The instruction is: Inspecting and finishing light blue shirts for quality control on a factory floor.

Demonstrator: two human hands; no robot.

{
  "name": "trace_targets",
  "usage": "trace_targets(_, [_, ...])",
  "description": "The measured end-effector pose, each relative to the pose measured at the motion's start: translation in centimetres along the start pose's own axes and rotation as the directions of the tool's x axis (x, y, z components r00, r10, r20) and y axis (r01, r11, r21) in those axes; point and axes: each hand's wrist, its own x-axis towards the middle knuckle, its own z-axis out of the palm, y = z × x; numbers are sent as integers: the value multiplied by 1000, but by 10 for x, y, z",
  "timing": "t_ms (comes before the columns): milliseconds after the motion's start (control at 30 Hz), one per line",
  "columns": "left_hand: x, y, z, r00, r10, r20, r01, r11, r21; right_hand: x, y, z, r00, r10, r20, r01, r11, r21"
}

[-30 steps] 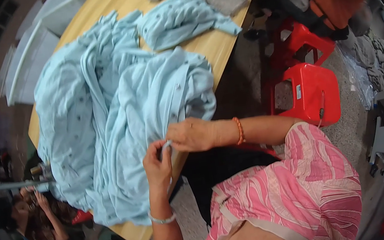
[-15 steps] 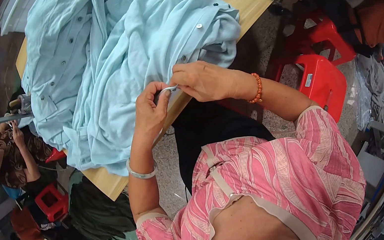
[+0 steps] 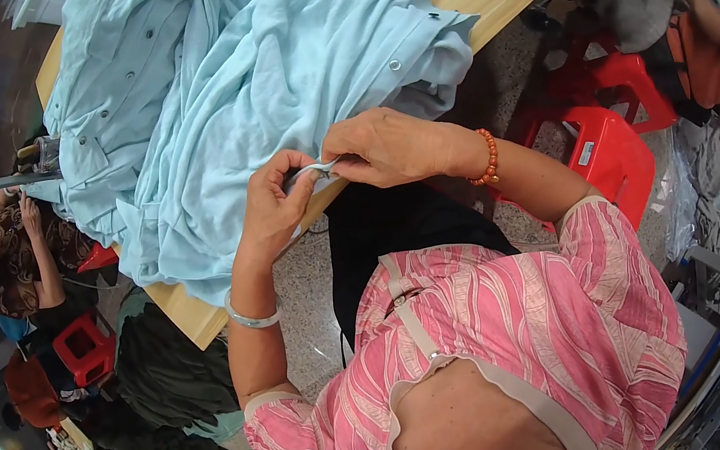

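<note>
The left hand and the right hand are positioned near the centre of the frame, fingertips close together. The left forearm extends upward from the lower left of centre, nearly vertical; the left thumb points to the upper right and closes in a pinch against the curled index finger. The right forearm lies right of centre, sloping toward the upper left. The back of the right hand faces the camera, its fingers bent inward in a pinch.
</note>
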Motion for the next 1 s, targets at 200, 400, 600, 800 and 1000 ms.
trace_targets(200, [-10,-7,-14,997,-45,-68,44,999,-18,-13,0,-18,998,29,-60,-43,964,-261])
trace_targets(400, [-3,8,7,983,40,-181,7,968,251,-17,1,-29,985,50,-166,-65,994,-87])
trace_targets(600, [17,37,45,892,440,-109,-405,882,242,-8,-3,-50,987,113,-111,-99,988,121])
trace_targets(800, [32,24,36,992,123,-12,-121,985,120,-10,-4,-60,877,456,151,-477,790,385])
trace_targets(1000, [33,15,30,994,109,19,-110,991,72,-24,4,-42,981,95,-169,-120,982,-146])
